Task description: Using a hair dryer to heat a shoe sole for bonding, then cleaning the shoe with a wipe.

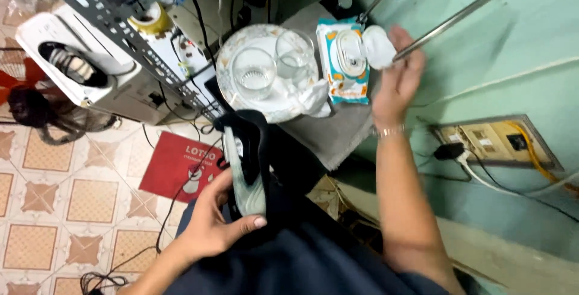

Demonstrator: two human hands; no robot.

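The person's two forearms are bare and sleeveless to the frame edge, the right hand carries a thin silver-coloured metal bracelet at the wrist, the left hand wears nothing, and dark navy fabric clothing covers the lap.

A: Wall? Floor?
B: Wall was pale green, with a recessed socket box and cables running off it. Floor was beige patterned tile.
A: Furniture?
B: A grey-topped table stood against the wall. A perforated metal rack sat left, a white appliance beside it. A red mat lay on the tiles. Light was even.
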